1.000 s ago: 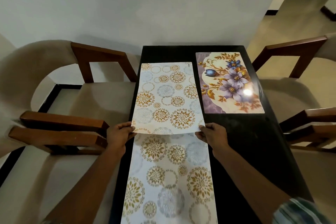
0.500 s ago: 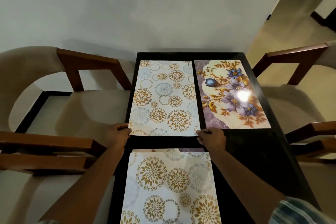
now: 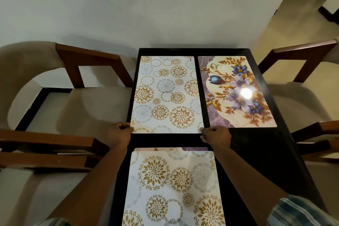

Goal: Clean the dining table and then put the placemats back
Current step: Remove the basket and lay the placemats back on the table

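A white placemat with gold and grey circles (image 3: 166, 93) lies flat at the far left of the black dining table (image 3: 256, 152). My left hand (image 3: 120, 134) grips its near left corner and my right hand (image 3: 215, 135) grips its near right corner. Beside it on the right lies a purple floral placemat (image 3: 236, 91). Nearer to me sits another gold-circle placemat (image 3: 174, 187); the far edge of one more mat (image 3: 194, 149), partly purple, peeks out from under it.
Cushioned wooden chairs stand on both sides: two on the left (image 3: 73, 101) and two on the right (image 3: 302, 93). The table's far end meets a white wall (image 3: 165, 14). A doorway opens at the upper right.
The held placemat went from raised over the near stack to flat on the far left of the table, next to the floral mat. Both hands moved forward with it.
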{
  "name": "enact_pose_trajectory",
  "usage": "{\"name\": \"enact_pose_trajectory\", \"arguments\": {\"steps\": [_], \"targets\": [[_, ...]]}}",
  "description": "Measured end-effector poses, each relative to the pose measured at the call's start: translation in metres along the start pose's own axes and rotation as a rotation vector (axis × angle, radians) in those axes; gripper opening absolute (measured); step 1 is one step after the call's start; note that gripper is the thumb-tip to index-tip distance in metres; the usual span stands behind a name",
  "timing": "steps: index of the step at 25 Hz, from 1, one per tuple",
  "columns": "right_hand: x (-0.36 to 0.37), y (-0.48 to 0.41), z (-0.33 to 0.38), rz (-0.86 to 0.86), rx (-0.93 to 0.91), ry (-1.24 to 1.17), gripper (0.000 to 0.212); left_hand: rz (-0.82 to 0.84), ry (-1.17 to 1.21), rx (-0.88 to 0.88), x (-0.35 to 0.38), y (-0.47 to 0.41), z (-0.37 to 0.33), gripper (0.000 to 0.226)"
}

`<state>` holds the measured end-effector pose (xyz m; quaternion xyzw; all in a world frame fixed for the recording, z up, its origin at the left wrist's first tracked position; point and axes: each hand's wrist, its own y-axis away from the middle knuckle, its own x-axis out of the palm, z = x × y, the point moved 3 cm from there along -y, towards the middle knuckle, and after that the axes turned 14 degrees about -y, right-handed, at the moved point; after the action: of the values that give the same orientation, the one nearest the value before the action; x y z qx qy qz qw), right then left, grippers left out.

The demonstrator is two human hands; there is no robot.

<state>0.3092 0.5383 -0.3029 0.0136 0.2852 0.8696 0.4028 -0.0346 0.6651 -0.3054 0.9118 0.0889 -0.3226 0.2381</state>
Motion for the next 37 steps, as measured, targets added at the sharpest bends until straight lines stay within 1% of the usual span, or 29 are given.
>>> {"name": "enact_pose_trajectory", "arguments": {"steps": [4,10,15,23,29,31,35,37], "targets": [[0.001,0.002,0.001,-0.009,-0.007,0.007,0.02,-0.006,-0.058,0.015,-0.002,0.0,0.0,0.014],[0.001,0.002,-0.001,-0.016,-0.02,-0.003,0.018,0.002,-0.058,-0.006,-0.001,0.0,-0.001,0.015],[0.001,0.001,0.001,-0.021,0.005,-0.013,0.019,-0.036,-0.092,0.024,0.0,0.001,0.001,0.013],[0.002,0.002,0.001,-0.029,-0.001,-0.031,0.019,-0.037,-0.085,0.011,0.0,-0.001,0.002,0.015],[0.003,0.004,0.002,-0.044,-0.003,0.003,0.02,-0.029,-0.077,0.002,0.002,-0.003,0.003,0.014],[0.003,0.004,0.003,-0.044,0.004,0.014,0.023,-0.042,-0.091,0.01,0.003,-0.003,0.003,0.015],[0.002,0.003,0.003,-0.047,0.015,0.031,0.021,-0.106,-0.154,0.049,0.001,0.003,-0.004,0.027],[0.002,0.005,0.001,-0.051,-0.003,0.028,0.021,-0.108,-0.208,0.077,0.0,0.005,-0.007,0.026]]}}
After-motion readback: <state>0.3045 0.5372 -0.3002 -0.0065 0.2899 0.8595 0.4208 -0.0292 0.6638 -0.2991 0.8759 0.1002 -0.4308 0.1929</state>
